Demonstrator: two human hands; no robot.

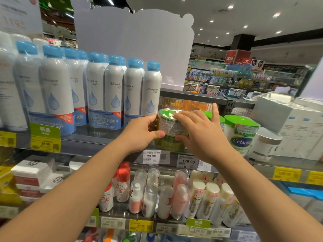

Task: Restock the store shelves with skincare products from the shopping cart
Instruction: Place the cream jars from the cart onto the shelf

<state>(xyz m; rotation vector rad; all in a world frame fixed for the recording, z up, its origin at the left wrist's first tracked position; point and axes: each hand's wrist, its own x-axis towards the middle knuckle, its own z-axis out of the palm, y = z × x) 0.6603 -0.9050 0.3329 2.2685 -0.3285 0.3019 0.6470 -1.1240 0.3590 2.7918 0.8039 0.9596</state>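
Both hands clamp green-lidded jar on shelf edge: left hand curled round its side, right hand fingers over lid (thumb underneath), just left of Cetaphil jar.

Spray bottles crowd the left, Cetaphil jar the right; open room above.

head cam | faces forward, slightly down | close to shelf | wide-angle, single view
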